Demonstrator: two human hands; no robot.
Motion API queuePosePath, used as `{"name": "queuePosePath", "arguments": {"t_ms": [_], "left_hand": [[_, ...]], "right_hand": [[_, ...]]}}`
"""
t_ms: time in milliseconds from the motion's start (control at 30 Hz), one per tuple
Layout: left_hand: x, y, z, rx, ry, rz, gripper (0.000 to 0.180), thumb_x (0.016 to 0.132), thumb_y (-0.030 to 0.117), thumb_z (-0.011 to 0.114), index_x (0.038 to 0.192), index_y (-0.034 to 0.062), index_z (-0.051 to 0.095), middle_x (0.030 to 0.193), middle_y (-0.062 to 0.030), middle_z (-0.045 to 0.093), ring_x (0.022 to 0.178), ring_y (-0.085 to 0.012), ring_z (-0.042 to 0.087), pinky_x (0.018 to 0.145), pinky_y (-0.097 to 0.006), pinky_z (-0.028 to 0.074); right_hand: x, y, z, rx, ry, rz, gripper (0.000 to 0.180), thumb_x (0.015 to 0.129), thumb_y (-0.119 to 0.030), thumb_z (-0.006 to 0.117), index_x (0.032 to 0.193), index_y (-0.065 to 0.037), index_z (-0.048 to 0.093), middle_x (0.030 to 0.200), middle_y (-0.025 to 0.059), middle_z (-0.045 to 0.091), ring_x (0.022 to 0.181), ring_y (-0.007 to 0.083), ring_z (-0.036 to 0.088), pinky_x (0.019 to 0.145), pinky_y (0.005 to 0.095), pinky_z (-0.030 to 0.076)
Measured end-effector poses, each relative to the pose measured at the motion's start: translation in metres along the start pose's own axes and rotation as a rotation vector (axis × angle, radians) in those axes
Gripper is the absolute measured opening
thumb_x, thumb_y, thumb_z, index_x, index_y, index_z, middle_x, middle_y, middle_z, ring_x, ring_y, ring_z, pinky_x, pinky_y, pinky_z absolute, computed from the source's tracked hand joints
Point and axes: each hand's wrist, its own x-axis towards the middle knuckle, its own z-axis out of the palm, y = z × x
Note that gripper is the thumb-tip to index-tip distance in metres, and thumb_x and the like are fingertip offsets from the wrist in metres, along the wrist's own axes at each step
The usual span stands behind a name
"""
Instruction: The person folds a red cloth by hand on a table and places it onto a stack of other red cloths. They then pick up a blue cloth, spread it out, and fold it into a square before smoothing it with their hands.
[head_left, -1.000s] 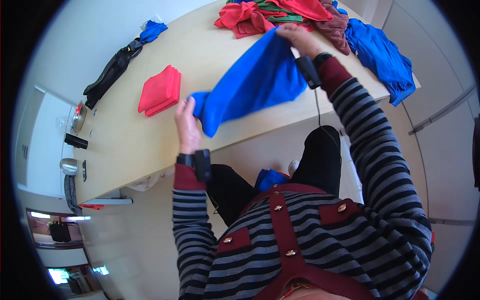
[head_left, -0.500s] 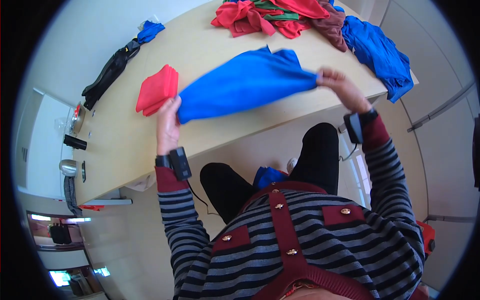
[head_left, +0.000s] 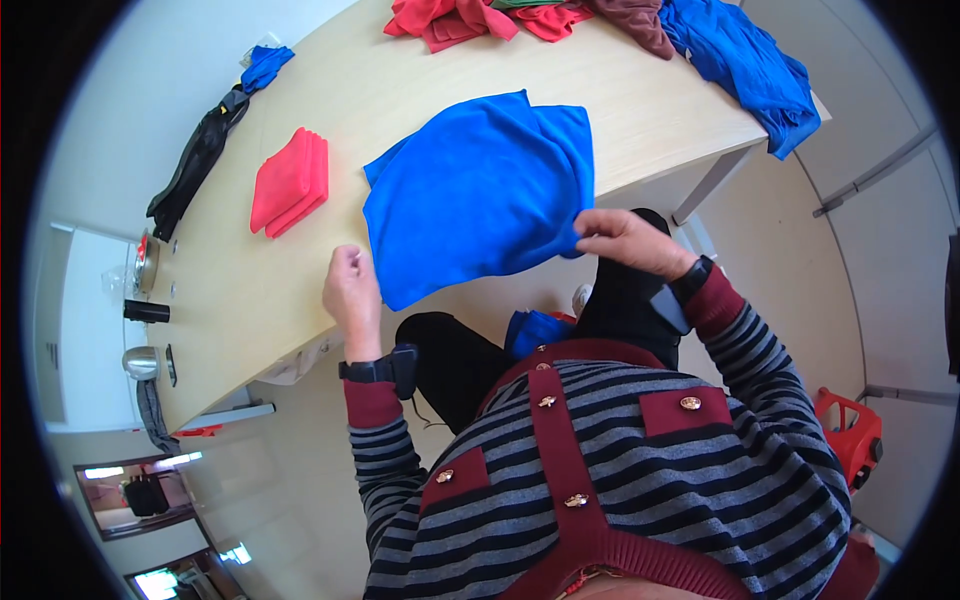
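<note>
A blue cloth lies spread on the table, a little rumpled, with a folded-over layer at its far side and its near edge hanging past the table's front. My right hand pinches the cloth at its near right edge. Beside the cloth's left edge, my left hand has its fingers curled together, and no cloth shows in them. To the left sits a small stack of folded red cloths, apart from the blue one.
Loose red cloths and a brown cloth lie heaped at the far side. Bunched blue fabric drapes over the table's right corner. A black item, a black cylinder and a metal bowl line the left side.
The blue cloth, stretched between both hands before, now lies spread wider on the table. Both hands have come nearer to me, and my left hand has let go of the cloth.
</note>
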Motion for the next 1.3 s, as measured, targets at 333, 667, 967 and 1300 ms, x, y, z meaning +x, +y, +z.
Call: {"name": "queuePosePath", "arguments": {"t_ms": [333,667,967,1300], "left_hand": [[-0.068,0.158,0.031,-0.401,-0.423,0.587,0.018,0.087,0.014,0.076,0.1,0.004,0.068,0.088,-0.0114,0.069,0.072,-0.0215,0.067,0.066,-0.031,0.053],[-0.019,0.156,0.059,-0.386,-0.363,0.49,0.01,0.089,0.014,0.072,0.091,0.0042,0.07,0.084,-0.0125,0.07,0.076,-0.0302,0.068,0.068,-0.037,0.055],[0.128,0.192,0.178,-0.04,-0.036,0.773,0.013,0.092,0.015,0.065,0.103,0.0086,0.07,0.106,-0.0122,0.069,0.101,-0.0326,0.065,0.087,-0.042,0.053],[0.14,0.215,0.198,-0.054,-0.357,0.566,0.019,0.086,0.012,0.069,0.103,0.0098,0.063,0.102,-0.0131,0.069,0.098,-0.0349,0.066,0.088,-0.044,0.052]], "right_hand": [[0.018,-0.013,0.042,-0.155,-0.175,-0.036,0.014,0.098,-0.016,0.065,0.103,-0.003,0.068,0.089,0.0043,0.068,0.086,0.0126,0.063,0.079,0.0309,0.052],[0.084,0.02,-0.075,-1.049,0.791,-0.103,0.025,0.086,-0.022,0.068,0.105,-0.006,0.069,0.105,0.0167,0.068,0.102,0.0346,0.065,0.088,0.0437,0.054],[0.114,0.018,-0.087,-1.003,0.713,0.165,0.024,0.082,-0.022,0.067,0.103,-0.01,0.069,0.106,0.0146,0.068,0.103,0.035,0.065,0.088,0.0457,0.053],[0.114,0.019,-0.118,-0.64,0.612,0.231,0.032,0.081,-0.023,0.063,0.108,-0.009,0.068,0.107,0.0155,0.071,0.1,0.0315,0.068,0.087,0.042,0.053]]}}
